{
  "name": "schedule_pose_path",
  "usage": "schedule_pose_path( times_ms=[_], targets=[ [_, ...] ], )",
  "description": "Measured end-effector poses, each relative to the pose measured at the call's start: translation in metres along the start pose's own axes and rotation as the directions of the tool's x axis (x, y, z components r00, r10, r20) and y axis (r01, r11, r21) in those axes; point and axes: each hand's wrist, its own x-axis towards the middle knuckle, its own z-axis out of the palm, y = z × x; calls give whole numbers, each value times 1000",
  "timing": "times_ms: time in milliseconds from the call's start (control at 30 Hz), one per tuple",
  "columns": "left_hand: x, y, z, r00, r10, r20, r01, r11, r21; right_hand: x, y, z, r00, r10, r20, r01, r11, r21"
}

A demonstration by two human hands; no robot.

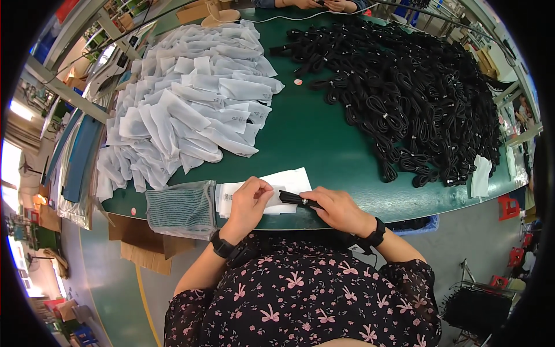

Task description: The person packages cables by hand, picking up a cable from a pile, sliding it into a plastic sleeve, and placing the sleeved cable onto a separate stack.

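Note:
My right hand [336, 209] grips a bundled black cable [292, 198] by its near end, and the cable's folded loops point left over a stack of flat white bags [293, 178] at the table's front edge. The fingers of my left hand [251, 201] are pinched together on the top white bag, close to the tip of the cable. How much of the bag's edge lies between those fingers is partly hidden. Beside the stack, on the left, lies a clear plastic package with grey-green striped contents [181, 209].
Filled white bags [191, 110] form a large heap at the left of the green table [312, 130]. Bundled black cables [404, 98] are piled at the right, with a loose white bag [481, 176] by them. Another person's hands [338, 5] show at the far edge.

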Motion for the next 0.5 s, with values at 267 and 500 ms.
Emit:
schedule_pose_path(
  times_ms=[267, 500],
  targets=[
    [4, 16, -1, 921, 382, 80, -390, 904, 173, 8, 21, 8, 654, 489, 577, -698, 97, 710],
    [18, 28, -7, 956, 293, 19, -294, 950, 102, 33, -1, 5, 977, -37, -210, 72, 984, 161]
  ],
)
